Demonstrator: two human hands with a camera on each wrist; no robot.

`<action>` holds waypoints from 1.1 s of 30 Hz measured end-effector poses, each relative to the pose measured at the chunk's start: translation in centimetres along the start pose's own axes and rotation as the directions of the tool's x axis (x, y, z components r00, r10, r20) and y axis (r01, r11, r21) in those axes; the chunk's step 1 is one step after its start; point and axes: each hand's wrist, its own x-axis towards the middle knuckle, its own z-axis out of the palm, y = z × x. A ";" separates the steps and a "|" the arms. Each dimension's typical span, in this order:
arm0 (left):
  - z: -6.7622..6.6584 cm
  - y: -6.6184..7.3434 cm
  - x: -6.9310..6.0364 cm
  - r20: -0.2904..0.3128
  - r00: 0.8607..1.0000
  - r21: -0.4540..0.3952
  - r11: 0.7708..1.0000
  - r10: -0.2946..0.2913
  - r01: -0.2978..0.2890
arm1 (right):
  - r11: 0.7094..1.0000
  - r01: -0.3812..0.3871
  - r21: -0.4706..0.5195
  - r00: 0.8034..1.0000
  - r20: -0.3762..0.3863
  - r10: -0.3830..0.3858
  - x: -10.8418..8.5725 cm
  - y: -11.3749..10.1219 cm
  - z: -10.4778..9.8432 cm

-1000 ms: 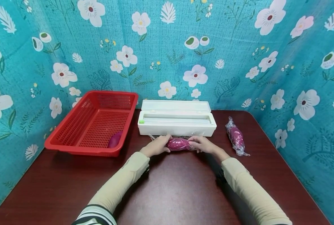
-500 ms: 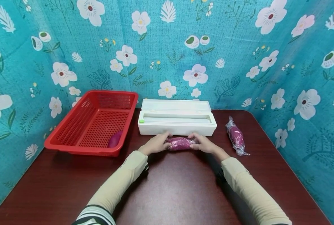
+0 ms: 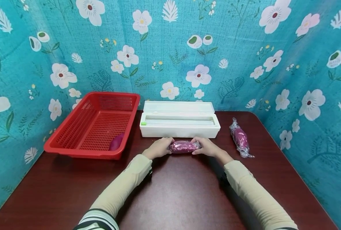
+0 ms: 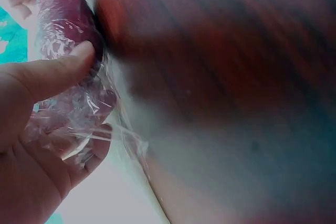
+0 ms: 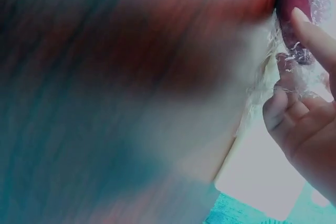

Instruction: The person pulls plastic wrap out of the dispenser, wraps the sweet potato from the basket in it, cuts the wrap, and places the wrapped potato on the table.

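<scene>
The bundle point(image 3: 184, 147), purple under clear film, lies at the near side of the box, held between two hands; whether its underside meets the table point(image 3: 176, 191) is hidden. At its nine o'clock the left hand point(image 3: 159, 148) grips one end, thumb on top, some fingers lost behind crinkled film. At three o'clock the right hand point(image 3: 207, 147) grips the other, its edge cut off in the right wrist view. At twelve o'clock stands the box point(image 3: 179, 132), lid raised, washed out in both wrist views. Near three o'clock, well apart, lies a second bundle point(image 3: 240, 138). Toward ten o'clock sits the basket point(image 3: 84, 153), its near corner partly hiding a purple piece point(image 3: 116, 142). Both sleeves point(image 3: 121, 188) run off the bottom edge.
</scene>
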 end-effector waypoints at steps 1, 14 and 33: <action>0.0 0.0 0.0 -0.003 1.000 0.004 1.000 0.005 -0.005 | 1.000 0.002 -0.008 1.000 0.000 -0.002 0.0 0.0 -0.1; 0.1 -0.1 0.1 0.051 0.999 0.017 1.000 0.011 -0.012 | 0.969 0.084 -0.234 0.996 -0.010 -0.089 0.0 -0.2 0.2; -1.5 -0.4 -0.2 -0.146 0.985 -0.234 0.970 -0.097 0.061 | 0.992 0.088 -0.088 0.968 -0.226 -0.106 -1.8 0.6 -0.7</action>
